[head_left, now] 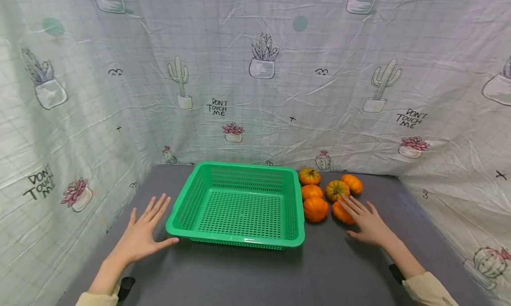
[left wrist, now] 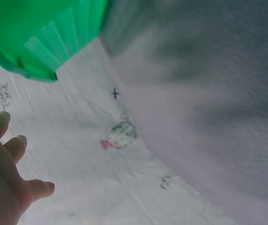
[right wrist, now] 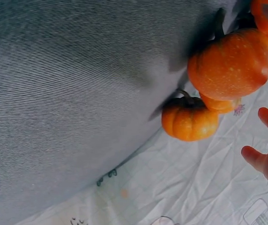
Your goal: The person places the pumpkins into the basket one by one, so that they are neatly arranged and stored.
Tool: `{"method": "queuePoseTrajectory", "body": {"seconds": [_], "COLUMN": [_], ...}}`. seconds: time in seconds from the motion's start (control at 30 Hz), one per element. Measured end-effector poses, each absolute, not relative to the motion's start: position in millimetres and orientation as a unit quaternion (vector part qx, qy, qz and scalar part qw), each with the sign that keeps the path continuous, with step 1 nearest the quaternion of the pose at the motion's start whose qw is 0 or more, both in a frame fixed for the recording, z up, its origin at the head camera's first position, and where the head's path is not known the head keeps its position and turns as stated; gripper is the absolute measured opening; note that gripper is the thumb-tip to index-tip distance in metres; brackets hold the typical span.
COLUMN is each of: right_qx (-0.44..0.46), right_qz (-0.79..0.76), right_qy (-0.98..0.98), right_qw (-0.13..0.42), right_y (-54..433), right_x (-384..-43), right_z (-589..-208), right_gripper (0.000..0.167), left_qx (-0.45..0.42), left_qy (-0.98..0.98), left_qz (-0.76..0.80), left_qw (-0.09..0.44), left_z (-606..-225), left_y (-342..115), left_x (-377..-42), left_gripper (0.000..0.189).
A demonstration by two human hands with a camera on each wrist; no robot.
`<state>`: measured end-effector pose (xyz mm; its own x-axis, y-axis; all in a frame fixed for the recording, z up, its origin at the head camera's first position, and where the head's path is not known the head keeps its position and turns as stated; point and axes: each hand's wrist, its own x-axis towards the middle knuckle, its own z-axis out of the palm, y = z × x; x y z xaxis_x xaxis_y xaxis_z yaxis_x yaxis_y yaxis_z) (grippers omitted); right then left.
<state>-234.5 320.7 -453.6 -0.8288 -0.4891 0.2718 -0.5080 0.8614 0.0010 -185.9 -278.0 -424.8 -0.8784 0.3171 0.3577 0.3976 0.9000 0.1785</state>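
A green plastic basket (head_left: 239, 239) with slotted sides and base sits on the grey surface, nothing in it. To its left, my left hand (head_left: 139, 237) has its fingers spread and holds nothing, the thumb near the basket's front left corner. Several small orange pumpkins cluster right of the basket, among them a deep orange one (head_left: 315, 209) and a greenish-striped one (head_left: 337, 190). My right hand (head_left: 367, 224) extends with spread fingers over the nearest right-hand pumpkin (head_left: 341, 213), partly covering it. In the right wrist view, its fingers (right wrist: 253, 158) appear beside the pumpkins, gripping none.
Behind the grey tabletop (head_left: 255, 279) hangs a pale, wrinkled cloth (head_left: 239, 88) printed with cacti and words; it also encloses the left and right sides. The rearmost pumpkins (head_left: 351, 184) stand close to the back cloth. Dark bands (head_left: 126, 288) show at both wrists.
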Motion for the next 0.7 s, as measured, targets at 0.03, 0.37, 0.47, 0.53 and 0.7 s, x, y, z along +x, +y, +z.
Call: {"method": "queuePoseTrajectory", "body": {"seconds": [0.03, 0.37, 0.47, 0.53, 0.7], "right_qx": [0.26, 0.265, 0.27, 0.272, 0.264], "right_qz": [0.032, 0.024, 0.02, 0.019, 0.014], "right_qy": [-0.956, -0.956, -0.953, -0.952, -0.958], "right_qw": [0.13, 0.127, 0.137, 0.139, 0.116], "right_y": [319.5, 309.5, 306.5, 304.3, 298.8], "right_x": [-234.8, -239.3, -240.9, -242.2, -245.3], "right_z": [-452.6, -446.6, -445.7, -445.0, -442.3], "right_gripper": [0.088, 0.092, 0.094, 0.094, 0.092], "left_qx": [-0.19, -0.218, -0.224, -0.224, -0.22], "left_qy": [-0.96, -0.956, -0.956, -0.957, -0.96], "left_qz": [-0.124, -0.115, -0.118, -0.122, -0.138], "left_qw": [0.164, 0.156, 0.145, 0.136, 0.107], "left_z": [-424.2, -423.0, -422.2, -422.1, -423.6], "left_y": [-275.6, -254.5, -250.1, -248.0, -245.4], "left_x": [-186.0, -196.7, -201.1, -203.5, -206.4], "left_gripper": [0.103, 0.101, 0.101, 0.1, 0.101]}}
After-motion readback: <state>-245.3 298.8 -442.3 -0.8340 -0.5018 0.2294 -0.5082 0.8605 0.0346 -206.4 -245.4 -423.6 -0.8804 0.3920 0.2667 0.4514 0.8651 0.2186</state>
